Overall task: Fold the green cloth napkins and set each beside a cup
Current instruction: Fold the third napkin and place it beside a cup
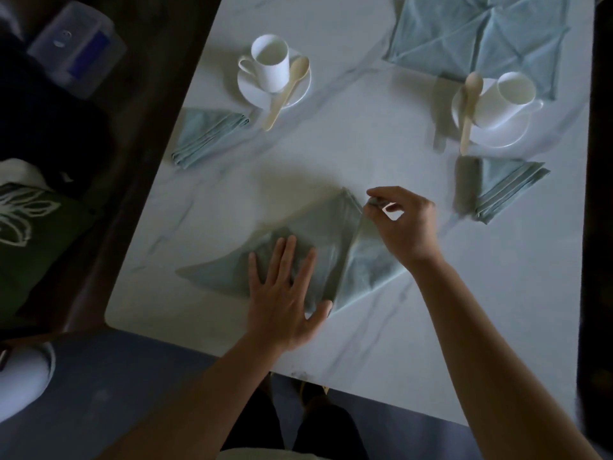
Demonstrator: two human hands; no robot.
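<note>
While the fingers (381, 195) of the right hand (406, 229) pinched one corner of the pale green, half-folded cloth napkin (326, 227) and held it just off the white marble-patterned bench (365, 144), the left hand (282, 293) lay flat, its straight fingers pressing the cloth's middle down. The napkin sat close to the bench's near edge, about midway along it. It looked light, limp and easily creased, not slippery. Corners and hems seemed the best places to grip, with a palm pinning the rest. Its long axis ran roughly along the near edge, and its sharpest tip pointed toward the left edge. Beyond it, one folded green napkin (207, 136) lay beside the left white cup (270, 63), and another folded green napkin (507, 190) lay beside the right white cup (515, 94).
</note>
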